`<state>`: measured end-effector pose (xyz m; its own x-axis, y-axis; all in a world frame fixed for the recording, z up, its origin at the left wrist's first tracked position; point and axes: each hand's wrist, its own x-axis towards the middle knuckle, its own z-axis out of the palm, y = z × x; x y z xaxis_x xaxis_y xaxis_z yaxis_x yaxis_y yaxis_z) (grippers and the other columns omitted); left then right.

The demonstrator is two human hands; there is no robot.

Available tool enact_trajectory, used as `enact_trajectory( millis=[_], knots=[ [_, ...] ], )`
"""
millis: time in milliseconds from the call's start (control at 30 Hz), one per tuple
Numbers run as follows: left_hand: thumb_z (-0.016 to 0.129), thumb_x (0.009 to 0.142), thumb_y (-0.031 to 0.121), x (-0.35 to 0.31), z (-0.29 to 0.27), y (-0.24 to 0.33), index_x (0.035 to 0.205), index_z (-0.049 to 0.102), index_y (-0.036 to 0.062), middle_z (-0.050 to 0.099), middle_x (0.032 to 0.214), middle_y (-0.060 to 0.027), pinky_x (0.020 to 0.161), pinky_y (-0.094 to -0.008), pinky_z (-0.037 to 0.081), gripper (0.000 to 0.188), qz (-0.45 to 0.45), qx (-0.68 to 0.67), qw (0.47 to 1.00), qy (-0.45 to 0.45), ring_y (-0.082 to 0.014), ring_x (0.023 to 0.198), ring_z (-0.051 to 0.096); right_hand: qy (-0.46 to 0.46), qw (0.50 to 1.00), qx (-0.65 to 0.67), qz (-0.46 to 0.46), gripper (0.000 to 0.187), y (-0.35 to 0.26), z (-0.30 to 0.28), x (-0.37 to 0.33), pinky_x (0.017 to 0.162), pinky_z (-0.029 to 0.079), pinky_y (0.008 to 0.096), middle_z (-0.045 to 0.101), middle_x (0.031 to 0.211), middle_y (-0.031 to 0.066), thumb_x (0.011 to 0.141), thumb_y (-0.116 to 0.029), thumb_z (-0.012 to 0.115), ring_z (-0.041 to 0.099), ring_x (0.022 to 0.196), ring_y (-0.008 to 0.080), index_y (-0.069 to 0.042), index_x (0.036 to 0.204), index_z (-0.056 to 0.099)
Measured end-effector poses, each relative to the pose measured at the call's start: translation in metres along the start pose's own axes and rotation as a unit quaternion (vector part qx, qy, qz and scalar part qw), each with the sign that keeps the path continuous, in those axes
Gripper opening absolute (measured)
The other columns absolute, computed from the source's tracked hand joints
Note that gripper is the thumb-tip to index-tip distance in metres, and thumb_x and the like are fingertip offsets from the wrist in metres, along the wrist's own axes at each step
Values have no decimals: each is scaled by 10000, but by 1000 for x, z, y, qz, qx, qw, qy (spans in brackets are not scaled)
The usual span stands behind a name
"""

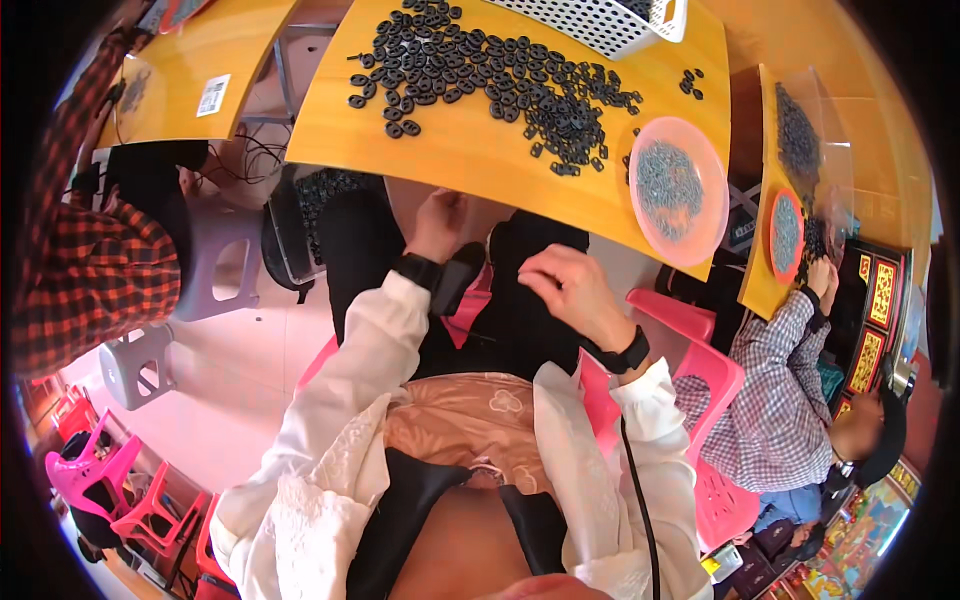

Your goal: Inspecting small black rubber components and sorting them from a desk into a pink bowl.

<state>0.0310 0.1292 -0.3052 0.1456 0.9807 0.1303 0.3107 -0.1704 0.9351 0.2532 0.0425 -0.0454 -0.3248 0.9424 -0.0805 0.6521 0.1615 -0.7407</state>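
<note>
"Two bare hands, seen from above, held over the lap just off the near edge of a yellow table (450, 150). On one side, the left hand (441, 226), close by the table's edge; on the other, the right hand (572, 284), raised in front of dark trousers (532, 236)."

"And the black pieces (548, 100)?"

"Spread loose across the tabletop, beyond both hands, many of them oval with holes. Probably laid out low rather than heaped, for easy seeing and picking. Farther back, a white perforated basket (600, 28), likely set there so as not to block reaching arms."

"Then the pink bowl (709, 226)?"

"Near the table's right-hand corner, apart from the right hand, with small silvery metal pieces (668, 190) inside. Raised rim presumably useful against scattering. (Farther right, a co-worker in a checked shirt (775, 350), seated at another table (758, 282).)"

"And the grip?"

"On the right, bent fingers drawn in toward the thumb, pinch-like at the tips; impossible to tell pressed together from slightly apart, or to make out any tiny piece between. On the left, curled inward, with fingertips mostly hidden; cannot tell how far open, or around what. No visible contact between either hand and the black pieces"
</note>
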Motion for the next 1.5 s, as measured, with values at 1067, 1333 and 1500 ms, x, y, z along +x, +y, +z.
enact_trajectory(
  millis=[1067,1333,1500],
  knots=[
    [668,1061,168,-50,-122,292,1348,727,44,761,1032,-10,743,-194,470,318,-193,-361,907,-97,-48,802,609,126,873,429,196,220,-94,-47,-4,591,433,200,640,849,-29,1029,-190,735,497,632,19,25,1078,725],
    [753,1001,110,-59,-104,317,1208,785,9,729,937,31,682,-195,453,232,-159,-351,922,-37,-22,802,592,57,806,554,203,200,-103,-17,-16,578,424,215,641,849,-25,1042,-240,721,476,611,31,-40,1038,714],
    [730,1014,102,-64,-93,303,1182,786,7,751,991,4,692,-190,449,201,-135,-360,923,-17,-27,797,597,66,828,524,192,227,-96,-9,-24,567,421,217,668,846,-27,1034,-262,733,509,630,32,-37,1004,738]
  ],
)
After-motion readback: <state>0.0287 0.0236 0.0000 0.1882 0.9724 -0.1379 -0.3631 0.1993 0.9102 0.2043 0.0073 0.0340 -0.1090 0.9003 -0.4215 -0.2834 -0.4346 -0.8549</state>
